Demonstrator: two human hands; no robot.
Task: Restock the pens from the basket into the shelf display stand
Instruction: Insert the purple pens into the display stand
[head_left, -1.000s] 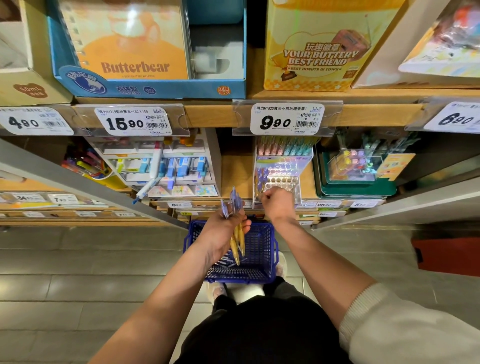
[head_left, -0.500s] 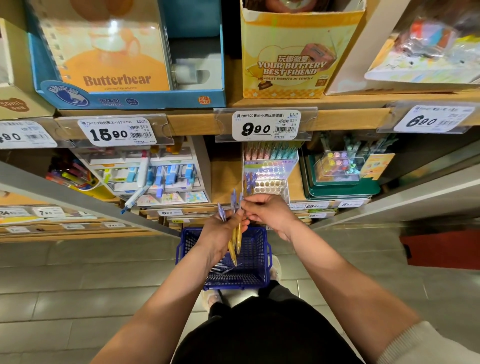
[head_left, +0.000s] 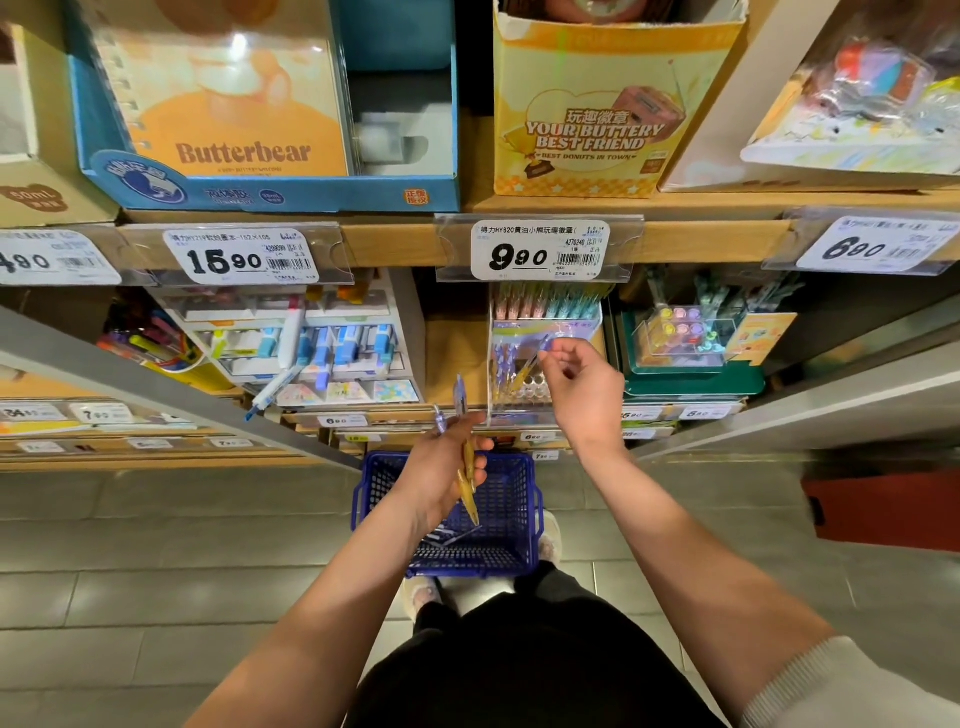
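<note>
Pinching a single pen (head_left: 529, 361) between thumb and forefinger, the right hand (head_left: 584, 387) hangs in front of the clear display stand (head_left: 563, 325). The pen slants from the fingertips (head_left: 545, 358) down and to the left across the stand's front. It is blurred, so I cannot tell whether its tip sits in a slot. The remaining fingers of that hand curl loosely behind the pinch. Beyond the fingertips, the stand's upper rows of pink and teal pens are cut off by the price tag (head_left: 537, 250).

Lower down, the left hand (head_left: 436, 467) grips a bundle of pens (head_left: 469, 467). Yellow barrels point down past the palm and purple caps stick up above the fingers, which cover the middles, so the count is unclear. Beneath that hand sits the blue basket (head_left: 535, 499), partly hidden by the wrist, with a few loose pens (head_left: 449, 535) on its bottom.
</note>
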